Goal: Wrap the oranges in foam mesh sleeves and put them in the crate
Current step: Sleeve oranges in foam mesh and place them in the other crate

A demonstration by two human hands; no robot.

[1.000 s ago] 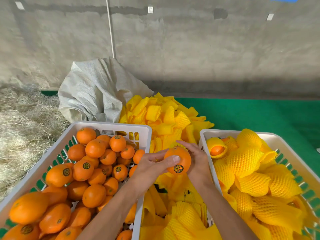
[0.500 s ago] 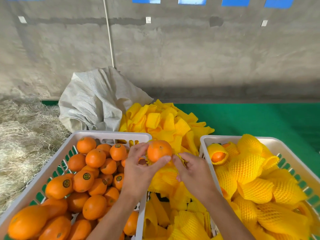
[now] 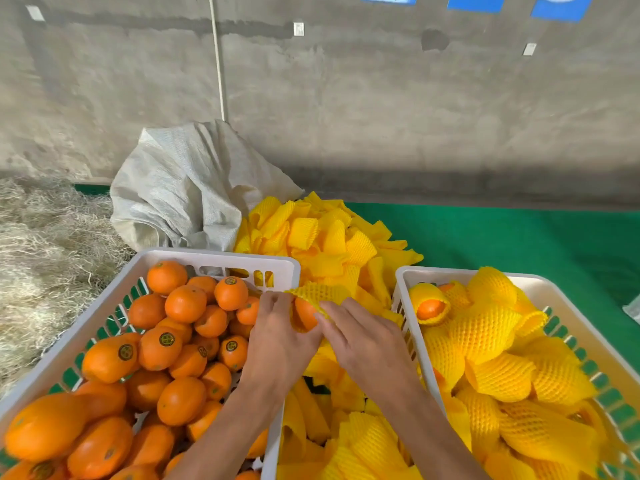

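Both hands meet between the two crates around one orange (image 3: 305, 312) that is partly covered by a yellow foam mesh sleeve (image 3: 317, 291). My left hand (image 3: 277, 337) grips the orange and the sleeve's left edge. My right hand (image 3: 360, 336) pinches the sleeve's right side over the fruit. The white crate on the left (image 3: 221, 259) is full of bare oranges (image 3: 185, 304), several with dark round stickers. The white crate on the right (image 3: 403, 277) holds several sleeved oranges (image 3: 485, 330).
A pile of loose yellow sleeves (image 3: 325, 240) lies behind and between the crates. A grey woven sack (image 3: 187, 188) slumps against the concrete wall. Straw (image 3: 45, 251) covers the floor at left; a green mat (image 3: 519, 244) spreads at right.
The orange was bare in my hands; now a yellow sleeve is stretched over its top. My hands have closed in around it, and the view has tilted slightly upward.
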